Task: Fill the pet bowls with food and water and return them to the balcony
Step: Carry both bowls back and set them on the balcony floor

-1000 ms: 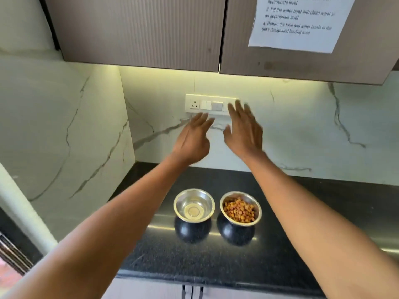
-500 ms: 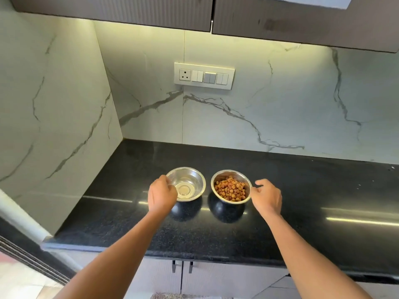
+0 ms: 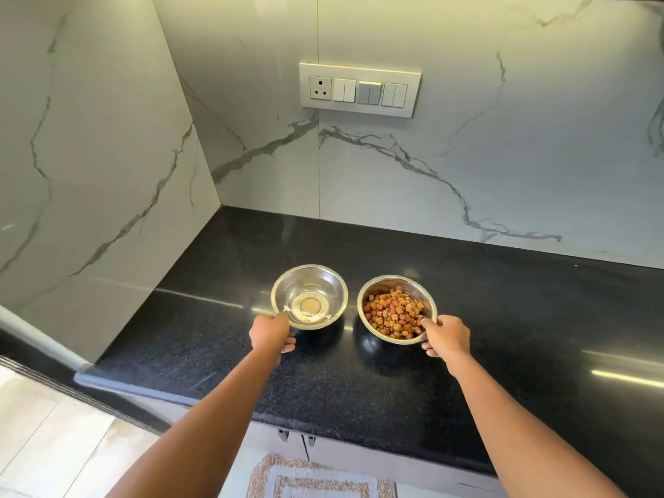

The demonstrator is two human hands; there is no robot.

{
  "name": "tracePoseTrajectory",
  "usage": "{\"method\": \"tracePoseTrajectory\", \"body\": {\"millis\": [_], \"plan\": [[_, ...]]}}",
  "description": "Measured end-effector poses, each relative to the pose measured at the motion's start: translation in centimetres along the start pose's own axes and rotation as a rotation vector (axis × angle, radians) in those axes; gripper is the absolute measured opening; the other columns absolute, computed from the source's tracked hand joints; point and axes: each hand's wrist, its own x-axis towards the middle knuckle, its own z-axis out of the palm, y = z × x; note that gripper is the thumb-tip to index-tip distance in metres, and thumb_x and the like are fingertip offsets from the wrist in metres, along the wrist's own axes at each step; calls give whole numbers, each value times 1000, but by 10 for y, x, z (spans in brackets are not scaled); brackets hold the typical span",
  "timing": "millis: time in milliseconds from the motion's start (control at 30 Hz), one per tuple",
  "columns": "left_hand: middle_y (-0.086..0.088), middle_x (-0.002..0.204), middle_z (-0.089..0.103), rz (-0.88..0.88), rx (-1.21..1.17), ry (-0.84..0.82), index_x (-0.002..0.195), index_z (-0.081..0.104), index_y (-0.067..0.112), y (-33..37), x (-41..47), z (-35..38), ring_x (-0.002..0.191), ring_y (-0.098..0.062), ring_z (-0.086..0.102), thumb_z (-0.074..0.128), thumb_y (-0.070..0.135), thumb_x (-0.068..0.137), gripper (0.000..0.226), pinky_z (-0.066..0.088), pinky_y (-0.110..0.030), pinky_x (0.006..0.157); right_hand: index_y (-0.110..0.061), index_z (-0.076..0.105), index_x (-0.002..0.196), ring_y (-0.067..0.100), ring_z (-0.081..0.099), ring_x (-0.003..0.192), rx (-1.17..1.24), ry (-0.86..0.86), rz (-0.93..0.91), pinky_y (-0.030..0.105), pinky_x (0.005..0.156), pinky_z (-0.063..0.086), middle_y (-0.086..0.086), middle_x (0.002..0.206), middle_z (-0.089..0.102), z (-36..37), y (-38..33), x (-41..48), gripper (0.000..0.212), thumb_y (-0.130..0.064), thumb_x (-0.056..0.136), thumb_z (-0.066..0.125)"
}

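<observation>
Two steel pet bowls stand side by side on the black counter (image 3: pixel 503 318). The left bowl (image 3: pixel 316 285) holds clear water. The right bowl (image 3: pixel 381 292) is filled with brown kibble (image 3: pixel 393 312). My left hand (image 3: pixel 271 332) grips the near left rim of the water bowl, thumb on the rim, fingers under it. My right hand (image 3: pixel 447 336) grips the near right rim of the kibble bowl the same way. The kibble bowl looks slightly tilted towards me.
White marble walls close the counter at the back and left, with a switch panel (image 3: pixel 360 89) above the bowls. The counter's front edge (image 3: pixel 251 415) runs below my forearms. A woven mat (image 3: pixel 316 478) lies on the floor by the cabinet doors.
My hands came down from the wall to the bowls and now clasp their rims. The camera has tilted downward and moved closer.
</observation>
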Motion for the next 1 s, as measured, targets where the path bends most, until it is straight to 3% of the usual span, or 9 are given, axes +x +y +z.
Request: {"method": "tracePoseTrajectory", "body": {"millis": [100, 267, 500, 667, 1000], "plan": [[-14, 72, 71, -7, -29, -6, 89, 70, -1, -1, 4, 3, 58, -22, 64, 54, 22, 106, 32, 53, -27, 41, -12, 70, 93, 16, 69, 50, 19, -13, -13, 24, 39, 52, 12, 74, 75, 2, 1, 6, 15, -21, 103, 63], [-17, 78, 72, -11, -57, -26, 106, 67, -3, -1, 8, 8, 59, -22, 67, 53, 17, 108, 25, 56, -27, 40, -8, 71, 95, 14, 64, 46, 50, -50, -35, 20, 37, 47, 13, 72, 74, 0, 6, 15, 23, -21, 106, 56], [-23, 81, 73, 31, -76, -23, 113, 65, -11, -5, 10, 9, 57, -24, 72, 54, 11, 104, 27, 58, -27, 43, -7, 72, 84, 16, 63, 45, 83, -75, -73, 24, 40, 52, 18, 74, 76, -2, 7, 21, 29, -19, 105, 54], [-17, 71, 73, 57, -89, 61, 103, 67, -5, -13, 6, 14, 42, -15, 69, 59, 12, 102, 19, 56, -25, 41, -5, 74, 91, 17, 66, 48, 106, -89, -83, 24, 42, 52, 16, 76, 76, -3, 10, 21, 27, -18, 105, 55], [-18, 70, 73, 61, -97, 110, 92, 68, -2, -22, -3, 10, 44, -17, 70, 60, 10, 98, 16, 56, -26, 42, -3, 74, 95, 17, 63, 47, 140, -96, -106, 23, 40, 49, 15, 77, 74, -13, -1, 21, 27, -18, 105, 54]]}}
